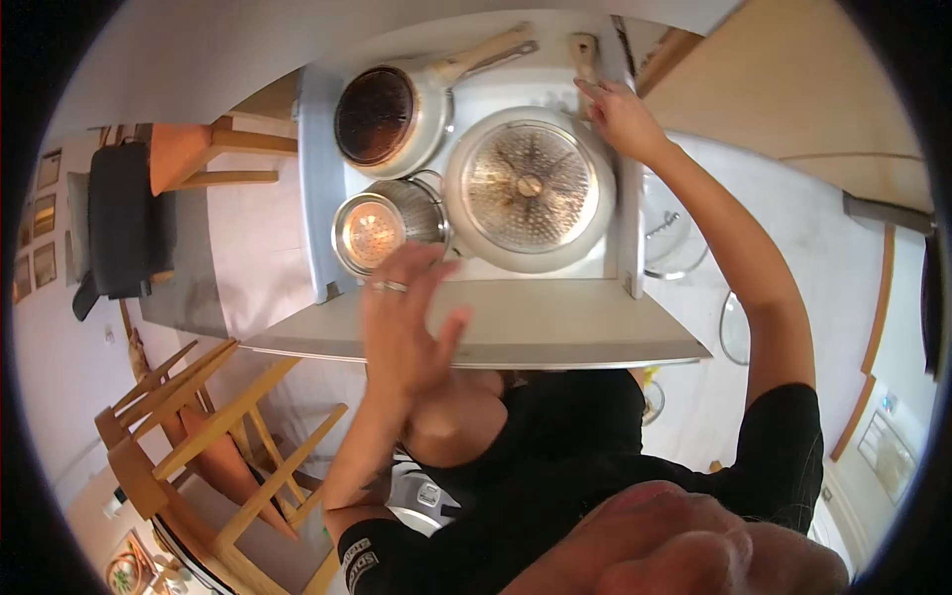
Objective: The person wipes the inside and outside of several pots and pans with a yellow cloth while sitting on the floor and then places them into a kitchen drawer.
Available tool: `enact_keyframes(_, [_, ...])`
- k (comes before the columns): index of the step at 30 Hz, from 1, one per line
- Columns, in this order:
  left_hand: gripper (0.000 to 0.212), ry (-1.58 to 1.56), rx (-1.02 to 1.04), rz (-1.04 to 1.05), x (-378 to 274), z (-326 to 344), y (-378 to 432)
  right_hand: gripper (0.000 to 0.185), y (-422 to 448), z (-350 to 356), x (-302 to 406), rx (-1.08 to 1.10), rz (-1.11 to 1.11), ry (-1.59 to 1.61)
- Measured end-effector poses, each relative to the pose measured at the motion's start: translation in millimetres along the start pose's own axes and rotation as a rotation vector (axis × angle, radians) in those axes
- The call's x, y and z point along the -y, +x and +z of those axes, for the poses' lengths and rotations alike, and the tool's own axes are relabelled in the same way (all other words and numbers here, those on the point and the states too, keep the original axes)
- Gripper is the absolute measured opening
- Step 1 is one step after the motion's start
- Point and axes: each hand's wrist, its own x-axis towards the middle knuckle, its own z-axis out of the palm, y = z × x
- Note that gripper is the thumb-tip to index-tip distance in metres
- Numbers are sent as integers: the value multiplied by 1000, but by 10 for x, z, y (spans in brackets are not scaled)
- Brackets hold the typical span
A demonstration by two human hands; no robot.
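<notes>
A pulled-out white drawer [461,321] holds upturned cookware. My right hand [613,111] reaches to its back right corner, with the fingers at a light-coloured pan handle [584,50]; whether they close on it I cannot tell. Beside that hand lies a large pan [529,187], its dotted metal base facing up. My left hand [409,312], slightly blurred, hovers over the drawer front with fingers spread and nothing held. Just beyond its fingers is a perforated metal strainer pot [370,232]. A pan with a browned, scorched base [375,117] sits at the back left, its handle pointing right.
Glass lids [673,245] lie on the floor right of the drawer, one [735,327] nearer my right arm. A wooden chair [216,424] stands at the lower left, another orange-seated one [178,152] at the upper left. A cabinet surface [781,82] borders the drawer's right.
</notes>
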Motion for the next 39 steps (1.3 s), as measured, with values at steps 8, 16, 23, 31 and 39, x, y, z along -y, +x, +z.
enact_keyframes(8, [30, 10, -88, 47, 47, -7, -106, 58, 1406, 1036, -538, 393, 348, -248])
enact_keyframes(16, [30, -5, -100, 35, 88, -37, -116, 38, 1512, 1139, -548, 486, 15, -425])
enact_keyframes(23, [39, 28, -132, 4, 35, 17, -70, 32, 320, -241, -341, 193, -2, 295])
enact_keyframes(31, [48, 14, -163, 92, -66, 145, -33, 39, -2283, -532, -1797, -314, 720, 96])
enact_keyframes(39, [52, 73, -122, 88, -74, 147, -64, 66, -3373, 1080, -903, -327, 1437, 1513])
